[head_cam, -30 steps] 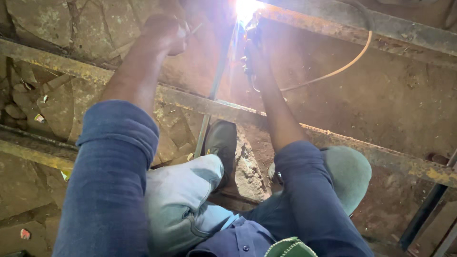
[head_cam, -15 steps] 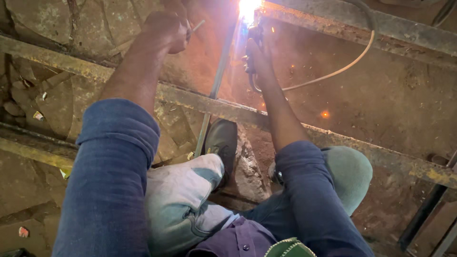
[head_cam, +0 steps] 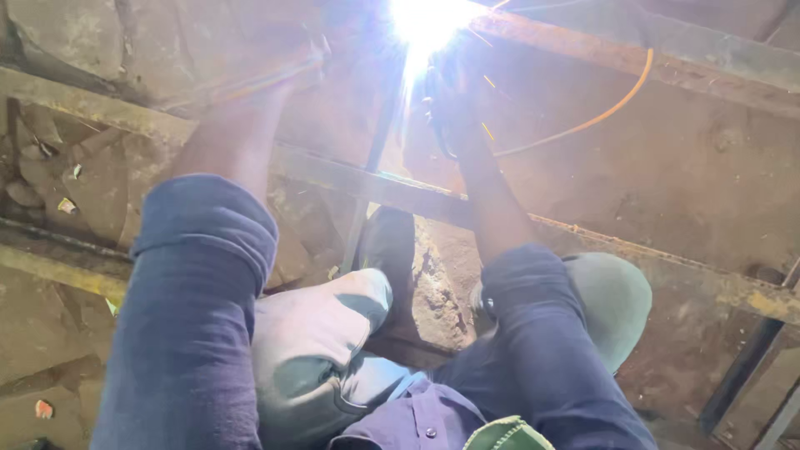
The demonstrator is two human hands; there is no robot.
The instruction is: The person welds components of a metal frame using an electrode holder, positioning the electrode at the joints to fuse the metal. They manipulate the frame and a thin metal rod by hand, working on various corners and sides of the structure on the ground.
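A white welding arc (head_cam: 427,23) flares at the top, where a thin upright metal bar (head_cam: 367,192) meets a rusty steel bar (head_cam: 667,58). My right hand (head_cam: 448,100) grips a dark electrode holder just below the arc, and an orange cable (head_cam: 600,117) loops away from it to the right. My left hand (head_cam: 302,62) is raised to the left of the arc, its fingers washed out by the glare. Both forearms are bare, with blue sleeves rolled up.
A rusty crossbar (head_cam: 633,250) runs diagonally under my arms and another rail (head_cam: 50,258) lies at the left. My dark shoe (head_cam: 390,242) rests by the crossbar, between my grey-trousered knees. Stone and rubble (head_cam: 50,167) cover the earth floor. Dark bars (head_cam: 750,367) lean at the right.
The arc has grown much brighter and now washes out both hands. Sparks fly to the right of it. Both hands stay near the same spot.
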